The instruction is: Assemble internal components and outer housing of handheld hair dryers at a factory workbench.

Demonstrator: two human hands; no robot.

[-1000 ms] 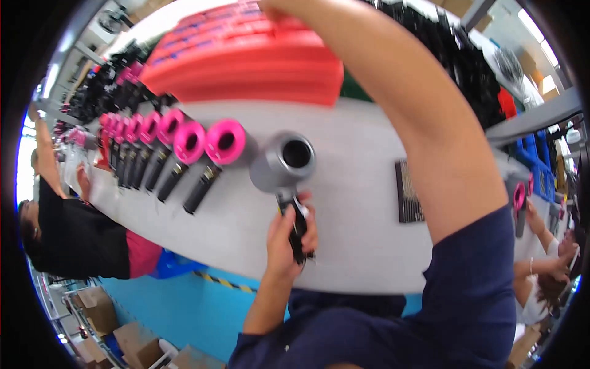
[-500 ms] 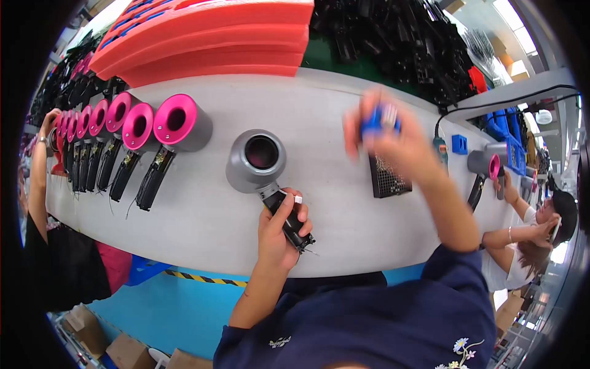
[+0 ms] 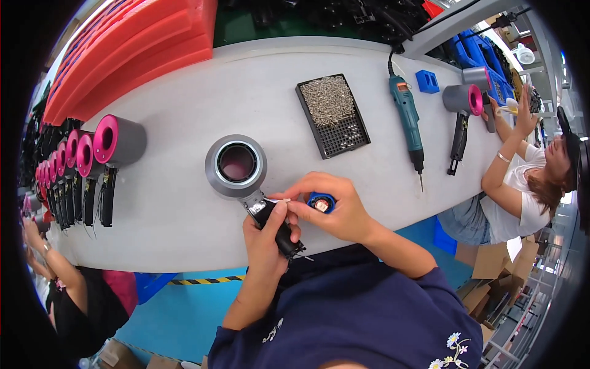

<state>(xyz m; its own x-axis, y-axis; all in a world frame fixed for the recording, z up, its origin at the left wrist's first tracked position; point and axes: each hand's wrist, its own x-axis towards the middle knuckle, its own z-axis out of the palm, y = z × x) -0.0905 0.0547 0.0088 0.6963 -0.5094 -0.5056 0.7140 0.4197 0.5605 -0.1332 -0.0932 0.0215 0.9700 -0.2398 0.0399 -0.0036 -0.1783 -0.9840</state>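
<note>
A grey hair dryer body with a round open head lies on the white table, its black handle pointing toward me. My left hand grips that handle. My right hand holds a small blue round part right beside the handle, thumb and fingers pinched near the top of the handle.
A black tray of screws and a blue electric screwdriver lie to the right. A row of grey-and-pink hair dryers stands at the left. Red foam trays are stacked behind. Another person works at the right with a hair dryer.
My right hand came down from the far side of the table with the blue part and now sits against the dryer handle. My left hand kept its grip.
</note>
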